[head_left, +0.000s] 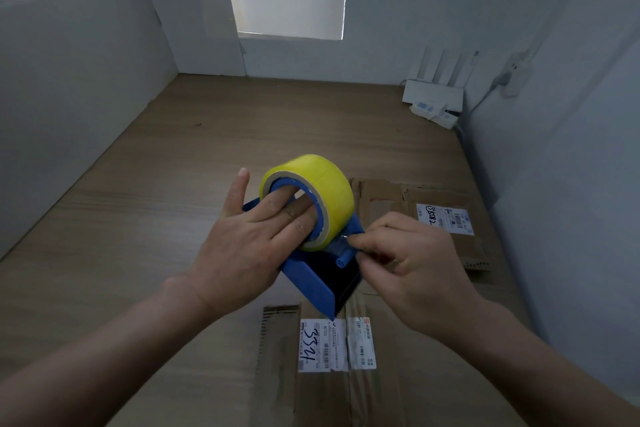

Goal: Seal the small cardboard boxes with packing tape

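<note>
A blue tape dispenser [311, 282] carries a yellow roll of packing tape [320, 191] above the near cardboard box [322, 395]. My left hand [242, 239] holds the dispenser with several fingers pushed through the roll's core. My right hand [412, 263] pinches the loose tape end beside the blue roller. The dispenser's toothed blade points down at the near box, which bears a white shipping label marked 3321. A second cardboard box [433, 215] with its own label lies behind my right hand.
The boxes rest on a wooden tabletop [156, 211]. White boards [104, 45] wall in the left and back. A white router [433, 97] with a cable sits in the back right corner beside the right wall.
</note>
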